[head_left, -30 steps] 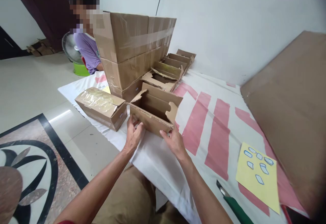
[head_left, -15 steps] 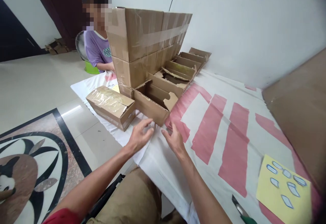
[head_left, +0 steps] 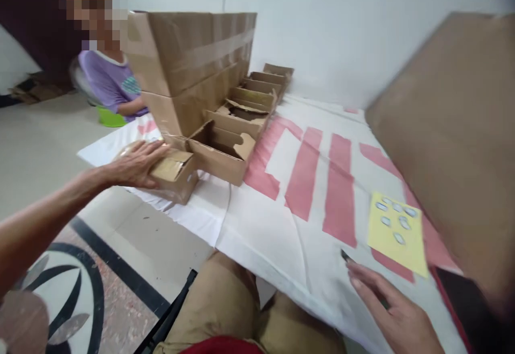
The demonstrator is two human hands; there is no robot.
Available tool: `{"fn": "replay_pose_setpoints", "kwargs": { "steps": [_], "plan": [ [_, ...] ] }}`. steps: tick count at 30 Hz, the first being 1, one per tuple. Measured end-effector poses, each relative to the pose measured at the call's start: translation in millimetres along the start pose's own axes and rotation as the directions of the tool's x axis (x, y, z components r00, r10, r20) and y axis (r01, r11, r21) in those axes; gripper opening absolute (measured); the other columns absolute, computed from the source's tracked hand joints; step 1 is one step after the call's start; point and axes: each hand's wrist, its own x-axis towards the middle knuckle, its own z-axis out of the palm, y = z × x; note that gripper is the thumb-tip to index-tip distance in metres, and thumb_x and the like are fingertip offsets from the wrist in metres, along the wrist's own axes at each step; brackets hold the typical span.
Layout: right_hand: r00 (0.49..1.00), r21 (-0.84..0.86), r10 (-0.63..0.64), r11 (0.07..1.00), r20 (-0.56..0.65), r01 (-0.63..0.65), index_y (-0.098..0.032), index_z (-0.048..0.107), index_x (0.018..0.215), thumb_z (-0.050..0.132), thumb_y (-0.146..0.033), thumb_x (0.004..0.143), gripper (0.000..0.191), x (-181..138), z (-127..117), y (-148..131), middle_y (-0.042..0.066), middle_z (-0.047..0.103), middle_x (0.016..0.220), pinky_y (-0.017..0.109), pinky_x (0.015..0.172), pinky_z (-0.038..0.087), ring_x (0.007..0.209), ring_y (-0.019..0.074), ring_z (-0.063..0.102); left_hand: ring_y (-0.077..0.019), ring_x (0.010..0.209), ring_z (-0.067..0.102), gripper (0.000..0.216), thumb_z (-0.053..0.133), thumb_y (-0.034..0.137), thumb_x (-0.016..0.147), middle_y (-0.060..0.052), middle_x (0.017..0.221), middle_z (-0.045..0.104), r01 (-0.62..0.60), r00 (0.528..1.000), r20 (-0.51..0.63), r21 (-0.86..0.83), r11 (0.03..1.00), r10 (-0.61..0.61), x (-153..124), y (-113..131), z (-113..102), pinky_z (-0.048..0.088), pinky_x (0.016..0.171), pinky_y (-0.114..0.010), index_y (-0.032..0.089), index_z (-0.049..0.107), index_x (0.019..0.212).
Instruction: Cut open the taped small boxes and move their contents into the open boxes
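My left hand (head_left: 139, 161) lies over the top of a small taped cardboard box (head_left: 173, 177), fingers stretched across it and the thumb down its near side. This box sits at the table's left edge, beside a row of open cardboard boxes (head_left: 217, 163). On the right, my right hand (head_left: 392, 303) is closed around a utility knife (head_left: 345, 256) low over the cloth. Its dark tip points out past my fingers, and a bit of green handle shows between them. My palm hides most of the handle.
Tall stacked taped boxes (head_left: 181, 53) stand behind the open ones. A yellow sheet with blue-outlined shapes (head_left: 388, 236) lies near my right hand on the white-and-red cloth (head_left: 265, 225). A large cardboard panel (head_left: 454, 128) rises at right. A person in purple (head_left: 104, 78) sits at far left.
My hands have moved apart from beside the open box. The left has gone onto the taped box, the right onto the utility knife. The view has shifted to the right.
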Motion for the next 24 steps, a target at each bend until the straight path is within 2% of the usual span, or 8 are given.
{"fn": "replay_pose_setpoints", "kwargs": {
  "steps": [3,6,8,12,15,20,22,24],
  "plan": [
    [0.990,-0.206,-0.050,0.978,-0.131,0.022,-0.025,0.077,0.114,0.056,-0.060,0.090,0.047,-9.6,-29.1,28.3,0.012,0.081,0.117,0.039,0.069,0.064,0.098,0.0317,0.078,-0.0397,0.140,0.050,0.103,0.041,0.083,0.082,-0.013,0.153,0.053,-0.102,0.989,-0.105,-0.015,0.995,0.100,8.8,-2.9,5.3,0.026,0.122,-0.065,0.015,0.041,0.159],
    [0.979,-0.406,-0.162,0.909,-0.126,0.098,-0.022,0.075,0.117,0.051,-0.050,0.090,0.045,-12.3,-41.8,58.9,0.015,0.078,0.124,0.050,0.090,0.061,0.114,0.0360,0.074,-0.0365,0.124,0.058,0.098,0.058,0.085,0.071,-0.006,0.135,0.063,-0.121,0.979,-0.172,-0.064,0.991,0.109,5.0,5.2,10.7,0.038,0.114,-0.065,0.025,0.056,0.148],
    [0.978,-0.501,-0.204,0.852,-0.052,0.151,-0.021,0.074,0.118,0.050,-0.045,0.090,0.044,-12.5,-38.9,75.5,0.017,0.077,0.126,0.054,0.093,0.059,0.116,0.0377,0.072,-0.0364,0.117,0.059,0.094,0.068,0.082,0.068,-0.005,0.127,0.065,-0.127,0.971,-0.216,-0.098,0.987,0.103,-2.3,25.9,10.3,0.039,0.112,-0.066,0.028,0.060,0.144],
    [0.973,-0.576,-0.229,0.793,0.020,0.198,-0.017,0.073,0.116,0.046,-0.039,0.092,0.042,-12.8,-21.7,88.7,0.021,0.077,0.118,0.055,0.088,0.057,0.107,0.0393,0.073,-0.0385,0.124,0.055,0.081,0.075,0.062,0.074,-0.008,0.132,0.064,-0.245,0.937,-0.289,-0.150,0.958,0.195,-12.0,106.6,2.2,0.034,0.119,-0.065,0.031,0.058,0.147],
    [0.973,-0.528,-0.230,0.824,0.022,0.207,-0.017,0.072,0.113,0.043,-0.041,0.095,0.042,-14.6,-16.7,87.6,0.020,0.077,0.111,0.054,0.086,0.056,0.100,0.0388,0.073,-0.0418,0.127,0.055,0.084,0.081,0.047,0.067,-0.016,0.135,0.061,-0.375,0.895,-0.313,-0.146,0.915,0.317,-3.5,182.3,-4.1,0.031,0.121,-0.066,0.027,0.060,0.145],
    [0.990,-0.229,-0.114,0.969,-0.079,0.094,-0.022,0.071,0.108,0.046,-0.054,0.095,0.042,-23.2,-38.5,72.3,0.014,0.079,0.103,0.046,0.083,0.059,0.094,0.0326,0.075,-0.0427,0.122,0.056,0.079,0.082,0.044,0.069,-0.019,0.126,0.063,-0.466,0.865,-0.303,-0.192,0.864,0.399,37.6,293.6,-3.3,0.028,0.121,-0.069,0.022,0.060,0.142],
    [0.992,-0.093,-0.028,0.996,-0.125,0.016,-0.025,0.071,0.103,0.044,-0.057,0.097,0.042,-26.0,-54.6,55.5,0.007,0.075,0.082,0.041,0.070,0.058,0.075,0.0282,0.073,-0.0444,0.126,0.055,0.081,0.083,0.043,0.070,-0.020,0.129,0.062,-0.508,0.845,-0.326,-0.239,0.828,0.425,56.0,327.0,1.2,0.026,0.122,-0.071,0.020,0.058,0.144],
    [0.989,0.039,0.037,0.999,-0.143,-0.032,-0.027,0.071,0.099,0.045,-0.062,0.098,0.043,-25.4,-70.2,32.4,0.001,0.064,0.061,0.038,0.058,0.053,0.058,0.0249,0.064,-0.0456,0.131,0.053,0.083,0.087,0.041,0.070,-0.022,0.135,0.061,-0.554,0.818,-0.360,-0.287,0.782,0.448,70.0,350.5,5.2,0.021,0.125,-0.072,0.020,0.057,0.145]
  ]
}}
